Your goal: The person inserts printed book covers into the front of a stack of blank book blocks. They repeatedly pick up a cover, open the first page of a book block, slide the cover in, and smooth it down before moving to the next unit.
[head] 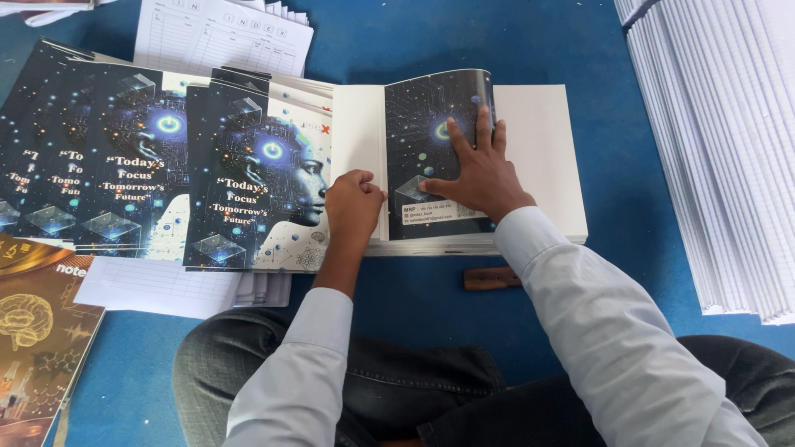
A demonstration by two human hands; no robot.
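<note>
Far left, a brown-and-gold booklet (37, 331) lies at the frame's edge on the blue floor (414, 298), apart from the work. Above it, dark printed covers (91, 165) are fanned in overlapping rows, each one's edge showing, a lay that would let a single sheet be taken at a time. White ruled sheets (157, 285) lie under them, and more (224, 33) lie beyond. At centre, the left hand (354, 203) is clenched into a fist, knuckles pressed on the white margin beside a dark cover (435, 157); whether it pinches anything cannot be told. That cover lies face down on a white paper block (538, 149), its far edge curling up. The right hand (476, 170) rests flat on the cover, fingers (480, 124) released and spread, palm down, apparently pinning the sheet so it lies square against the block. A small brown stick (491, 279) sits on the floor just before the block. Far right, a tall stack of white sheets (712, 157) stands well apart. The person sits cross-legged, both sleeves reaching forward
</note>
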